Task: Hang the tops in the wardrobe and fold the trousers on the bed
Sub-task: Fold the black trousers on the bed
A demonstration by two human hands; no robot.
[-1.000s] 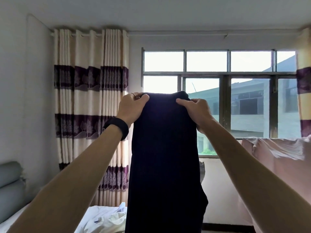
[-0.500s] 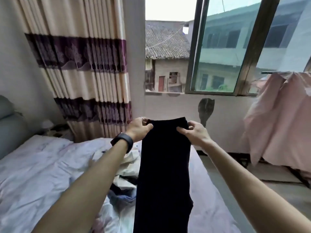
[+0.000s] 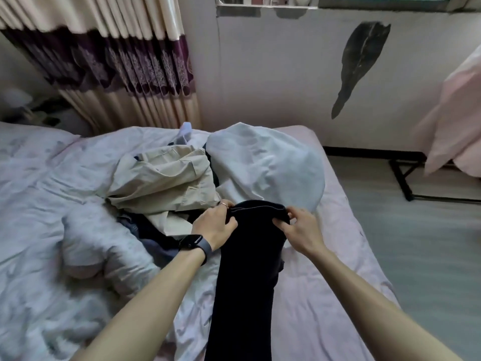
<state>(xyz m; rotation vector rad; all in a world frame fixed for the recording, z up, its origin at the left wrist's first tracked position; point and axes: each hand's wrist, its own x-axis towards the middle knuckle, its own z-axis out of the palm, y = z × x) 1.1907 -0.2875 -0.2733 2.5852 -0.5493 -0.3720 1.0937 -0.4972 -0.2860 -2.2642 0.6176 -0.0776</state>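
Observation:
Dark navy trousers (image 3: 247,277) stretch lengthwise from their waistband toward me, low over the bed (image 3: 325,295). My left hand (image 3: 214,226), with a watch on the wrist, grips the left corner of the waistband. My right hand (image 3: 302,230) pinches the right corner. A heap of clothes lies just beyond my hands: a beige garment (image 3: 166,178), a pale blue-white garment (image 3: 265,162), and dark blue denim (image 3: 145,230) underneath.
A crumpled white quilt (image 3: 52,217) covers the bed's left side. A striped curtain (image 3: 117,61) hangs at the far left. A pink sheet (image 3: 453,121) drapes over a black rack at the right, above grey floor (image 3: 416,243).
Both hands have brought the trousers down from head height in front of the window to just over the bed. My view has tilted down from the window to the bed.

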